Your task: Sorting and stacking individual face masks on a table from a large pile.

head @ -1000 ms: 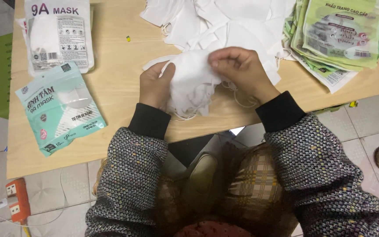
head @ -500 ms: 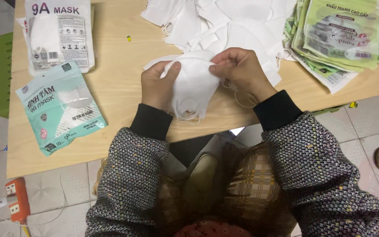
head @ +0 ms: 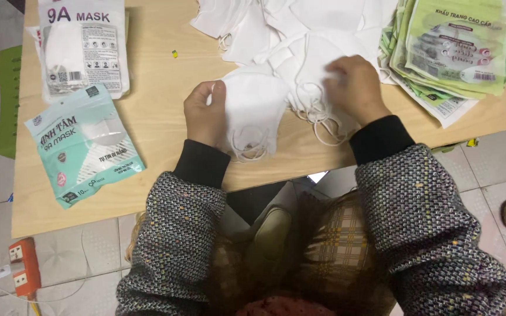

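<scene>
A folded white face mask point(head: 253, 108) lay flat near the middle of the frame on the wooden tabletop point(head: 153, 70). It was plain, soft-looking cloth, wider at the top and narrowing toward the near edge, where its thin white ear loops point(head: 247, 146) curled in loose rings. The left hand point(head: 205, 112) rested on the mask's left edge, fingers curled and pinching the fabric at the upper corner. The right hand point(head: 354, 86), slightly blurred, lay right of centre on the heap of loose white masks point(head: 288, 29) that spread across the top middle of the frame; its fingers were bent down onto a mask there, but whether they gripped it could not be told. More ear loops trailed below that hand near the tabletop's edge. In the upper right lay a stack of green printed mask packets point(head: 458, 47). In the upper left sat a clear-and-white mask packet point(head: 83, 47), and below it a teal mask packet point(head: 83, 146). An orange power strip point(head: 21, 266) lay on the tiled floor at lower left.
</scene>
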